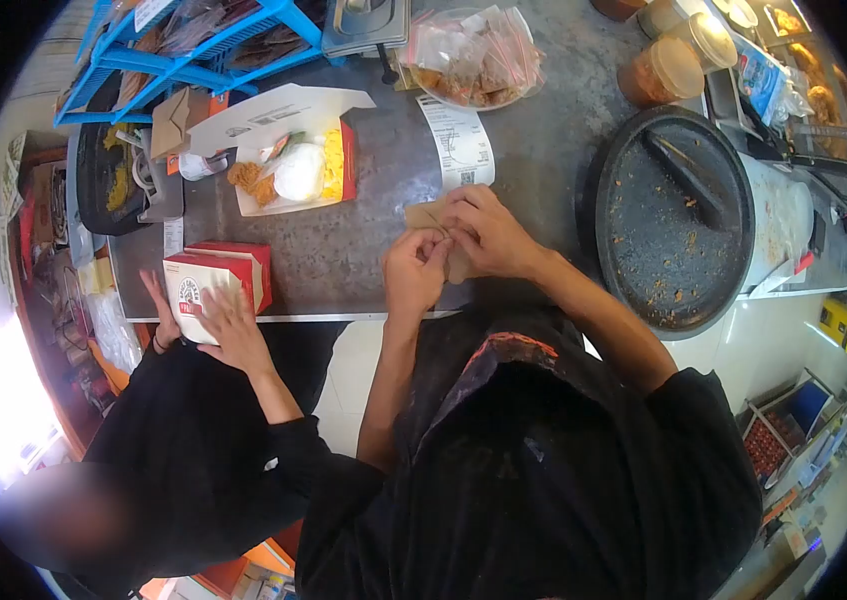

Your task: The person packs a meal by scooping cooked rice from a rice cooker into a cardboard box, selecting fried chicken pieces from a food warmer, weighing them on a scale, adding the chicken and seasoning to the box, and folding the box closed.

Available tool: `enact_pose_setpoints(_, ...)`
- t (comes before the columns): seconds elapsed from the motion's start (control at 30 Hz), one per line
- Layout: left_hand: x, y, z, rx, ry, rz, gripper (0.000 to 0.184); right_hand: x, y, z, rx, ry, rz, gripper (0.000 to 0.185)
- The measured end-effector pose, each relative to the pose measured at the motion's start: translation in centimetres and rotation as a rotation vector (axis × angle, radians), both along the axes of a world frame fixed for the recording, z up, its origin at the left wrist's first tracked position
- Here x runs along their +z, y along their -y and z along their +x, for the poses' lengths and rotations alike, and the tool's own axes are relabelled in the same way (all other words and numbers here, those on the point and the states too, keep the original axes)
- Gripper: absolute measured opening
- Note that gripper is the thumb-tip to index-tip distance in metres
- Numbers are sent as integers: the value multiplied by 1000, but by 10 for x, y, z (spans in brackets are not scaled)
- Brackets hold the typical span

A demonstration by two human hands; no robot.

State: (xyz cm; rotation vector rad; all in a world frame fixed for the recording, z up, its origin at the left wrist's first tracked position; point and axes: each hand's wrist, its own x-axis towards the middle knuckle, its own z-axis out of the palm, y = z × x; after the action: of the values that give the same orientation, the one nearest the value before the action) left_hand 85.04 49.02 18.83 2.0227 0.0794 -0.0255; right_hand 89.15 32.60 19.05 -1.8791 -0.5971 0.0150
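A small piece of brown paper, perhaps a little bag (421,216), is pinched between my two hands near the front edge of the metal counter. My left hand (415,268) grips its near left side with bent fingers. From the right, my right hand (488,232) closes on it, fingertips almost touching those of the left. Part of the paper is hidden under the fingers. Just beyond my right hand lies a long printed receipt (461,145). To the left stands an open meal box (348,160) holding rice (299,172), fried chicken (253,182) and yellow pieces (333,165).
At my left, a co-worker's hands (233,325) touch a red and white box (205,282). A round black pan (673,220) with crumbs occupies the right side. Behind are a plate of bagged food (473,60), lidded tubs (661,72) and a blue rack (273,20).
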Motion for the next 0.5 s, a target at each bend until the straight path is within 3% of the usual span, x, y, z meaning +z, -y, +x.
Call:
enact_pose_setpoints(0.07, 4, -1, -1, 56, -133, -182, 7, 2, 2, 5, 15, 24, 17, 19)
enact_pose_setpoints(0.17, 7, 0, -2, 121, -234, -261, 7, -8, 10, 1, 101, 134, -55, 26)
enact_pose_setpoints(0.27, 11, 7, -5, 111, -27, -128, 7, -10, 14, -3, 104, 240, -147, 33)
enact_pose_setpoints(0.5, 16, 11, -11, -9, 133, 80, 6, -9, 25, -10, 147, 254, -136, 64)
